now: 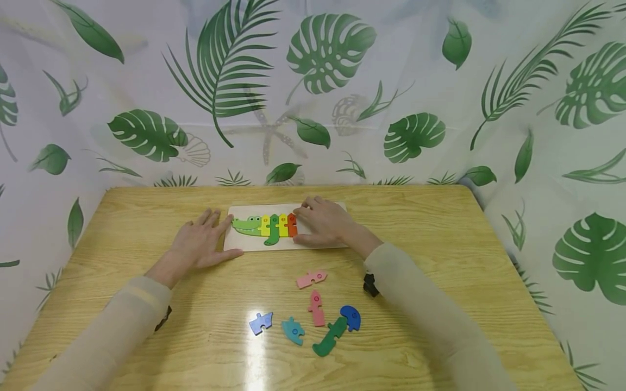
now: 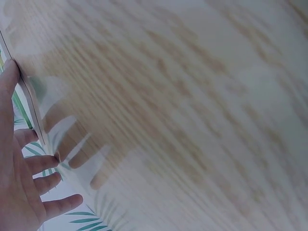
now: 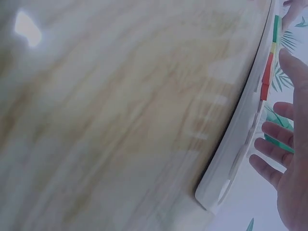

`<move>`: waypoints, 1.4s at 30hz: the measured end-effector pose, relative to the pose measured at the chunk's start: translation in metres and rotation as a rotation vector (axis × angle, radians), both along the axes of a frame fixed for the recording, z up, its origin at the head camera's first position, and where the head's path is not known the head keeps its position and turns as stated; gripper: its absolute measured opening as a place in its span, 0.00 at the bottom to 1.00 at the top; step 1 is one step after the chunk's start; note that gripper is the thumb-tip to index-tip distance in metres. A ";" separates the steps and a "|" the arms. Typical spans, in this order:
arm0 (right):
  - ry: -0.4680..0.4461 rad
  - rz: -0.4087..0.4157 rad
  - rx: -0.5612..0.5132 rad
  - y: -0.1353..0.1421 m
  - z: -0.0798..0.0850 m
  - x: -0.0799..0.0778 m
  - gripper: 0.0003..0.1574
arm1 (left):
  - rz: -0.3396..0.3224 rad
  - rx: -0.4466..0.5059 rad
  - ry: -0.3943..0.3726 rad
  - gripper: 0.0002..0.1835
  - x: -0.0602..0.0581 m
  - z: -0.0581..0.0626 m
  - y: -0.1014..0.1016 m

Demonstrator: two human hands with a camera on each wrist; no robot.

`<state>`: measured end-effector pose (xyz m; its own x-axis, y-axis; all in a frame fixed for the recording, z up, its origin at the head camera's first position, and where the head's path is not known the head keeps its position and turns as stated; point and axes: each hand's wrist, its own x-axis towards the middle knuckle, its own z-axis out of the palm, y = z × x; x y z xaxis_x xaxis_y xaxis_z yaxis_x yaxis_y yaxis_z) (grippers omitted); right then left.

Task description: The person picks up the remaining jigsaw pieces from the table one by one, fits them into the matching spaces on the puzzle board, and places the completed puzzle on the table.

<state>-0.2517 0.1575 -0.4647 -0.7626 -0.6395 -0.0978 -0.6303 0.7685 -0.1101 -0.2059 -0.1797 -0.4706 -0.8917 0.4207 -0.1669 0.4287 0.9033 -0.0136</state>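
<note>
A pale wooden puzzle board (image 1: 259,209) lies at the table's far middle. In its left part sit the light green crocodile head (image 1: 246,225), a yellow piece (image 1: 265,225), a green leg piece (image 1: 273,231), a second yellow piece (image 1: 283,224) and an orange-red piece (image 1: 292,225). My left hand (image 1: 201,239) is at the board's left end, thumb and index finger spread at its edge. Over the board's right part is my right hand (image 1: 325,221), thumb and fingertips close to the orange-red piece. In the right wrist view its fingers look fairly straight.
Loose puzzle pieces lie nearer on the wooden table (image 1: 415,239): two pink ones (image 1: 312,279), a violet-blue one (image 1: 261,323), a teal one (image 1: 293,331), a green leg piece (image 1: 329,338) and a dark blue one (image 1: 351,317). Behind hangs a leaf-patterned cloth (image 1: 357,146).
</note>
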 end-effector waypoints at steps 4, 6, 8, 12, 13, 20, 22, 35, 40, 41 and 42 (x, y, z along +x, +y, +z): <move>-0.003 0.002 -0.006 0.004 0.003 0.002 0.46 | 0.000 -0.001 0.002 0.54 0.000 0.000 0.000; -0.008 0.003 -0.006 0.005 0.004 0.003 0.46 | 0.002 -0.002 -0.001 0.54 0.000 0.000 0.000; -0.011 0.006 -0.011 0.007 0.005 0.005 0.46 | 0.007 -0.001 -0.006 0.54 0.000 0.000 0.000; -0.015 0.012 -0.016 0.008 0.007 0.010 0.47 | 0.014 0.006 -0.015 0.54 0.001 0.001 0.000; -0.013 0.013 -0.014 0.009 0.007 0.011 0.47 | 0.015 0.009 -0.017 0.54 0.001 0.001 0.001; -0.010 0.044 -0.005 0.009 0.010 0.022 0.48 | 0.015 0.008 -0.018 0.54 0.002 0.001 0.000; -0.003 0.057 -0.015 0.010 0.012 0.026 0.48 | 0.014 0.010 -0.016 0.54 0.001 0.001 0.000; 0.024 0.128 -0.068 0.020 0.022 0.049 0.45 | 0.012 0.024 -0.002 0.55 -0.002 -0.005 -0.002; 0.013 0.134 -0.065 0.023 0.025 0.057 0.45 | 0.014 0.030 -0.003 0.56 -0.001 -0.005 -0.002; 0.009 0.136 -0.063 0.024 0.025 0.059 0.45 | 0.016 0.031 -0.004 0.56 -0.001 -0.005 -0.002; 0.007 0.138 -0.062 0.024 0.025 0.061 0.45 | 0.017 0.031 -0.005 0.56 0.000 -0.005 -0.002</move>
<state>-0.1912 0.1816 -0.4401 -0.6672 -0.7432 -0.0500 -0.7306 0.6661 -0.1500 -0.2064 -0.1816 -0.4757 -0.8981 0.4102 -0.1587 0.4129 0.9106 0.0171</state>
